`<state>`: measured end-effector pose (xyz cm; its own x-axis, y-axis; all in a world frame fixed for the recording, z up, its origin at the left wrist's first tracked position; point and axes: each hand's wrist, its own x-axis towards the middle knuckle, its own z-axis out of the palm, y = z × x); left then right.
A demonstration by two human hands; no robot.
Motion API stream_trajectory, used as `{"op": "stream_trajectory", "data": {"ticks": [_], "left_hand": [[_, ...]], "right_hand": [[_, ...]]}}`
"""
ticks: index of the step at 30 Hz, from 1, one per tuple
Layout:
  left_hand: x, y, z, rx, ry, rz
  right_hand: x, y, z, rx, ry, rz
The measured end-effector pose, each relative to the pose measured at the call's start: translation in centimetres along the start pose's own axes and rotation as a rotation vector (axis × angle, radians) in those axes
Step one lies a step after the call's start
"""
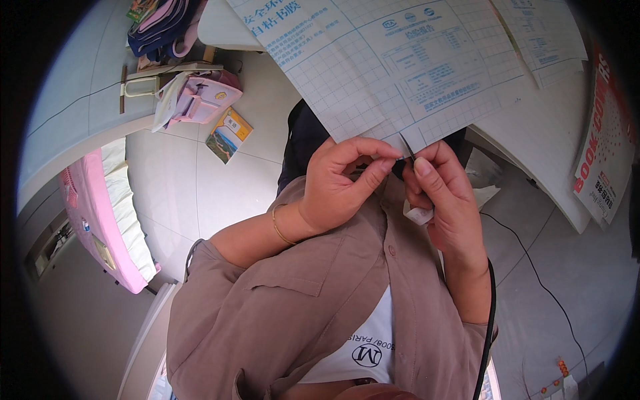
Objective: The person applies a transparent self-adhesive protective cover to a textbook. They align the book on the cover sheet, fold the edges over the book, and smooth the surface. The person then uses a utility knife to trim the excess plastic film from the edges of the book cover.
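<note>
A large sheet of self-adhesive book film with blue-printed grid backing [345, 95] spreads before me, its near corner over my lap. My left hand [345, 175], a thin bracelet at its wrist, pinches thumb and forefinger together at the sheet's near edge. My right hand [442, 190] grips a slim cutting tool, probably scissors, whose dark blade [407, 145] meets that edge close to my left fingertips. Most of the tool is hidden by my fingers. A small white piece [419, 215] shows below the right fingers; I cannot tell what it is.
A white table [535, 140] stands beyond and right, with red-and-white packaging [602, 145] at its edge. At left are a pink school bag [205, 97], a textbook [229, 135] on the tiled floor and a pink-edged item [95, 220]. A black cable [537, 272] crosses the floor at right.
</note>
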<state>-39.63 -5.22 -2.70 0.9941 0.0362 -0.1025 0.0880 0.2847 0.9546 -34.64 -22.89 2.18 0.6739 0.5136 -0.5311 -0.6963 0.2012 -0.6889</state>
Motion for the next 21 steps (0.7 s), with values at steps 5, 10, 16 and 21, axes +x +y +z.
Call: {"op": "stream_trajectory", "data": {"ticks": [5, 10, 16, 21], "left_hand": [[0.05, 0.01, -0.06, 0.015, 0.002, 0.015], [0.04, 0.05, -0.19, 0.010, -0.001, 0.003], [0.17, 0.28, -0.26, 0.044, -0.013, 0.029], [0.15, 0.55, -0.17, 0.047, -0.017, 0.035]], "right_hand": [[0.09, 0.01, 0.00, -0.001, 0.005, 0.011], [0.42, 0.13, 0.44, -0.005, 0.043, 0.007], [0.44, 0.14, 0.21, 0.016, 0.020, 0.010], [0.56, 0.18, 0.17, 0.011, 0.019, 0.016]]}}
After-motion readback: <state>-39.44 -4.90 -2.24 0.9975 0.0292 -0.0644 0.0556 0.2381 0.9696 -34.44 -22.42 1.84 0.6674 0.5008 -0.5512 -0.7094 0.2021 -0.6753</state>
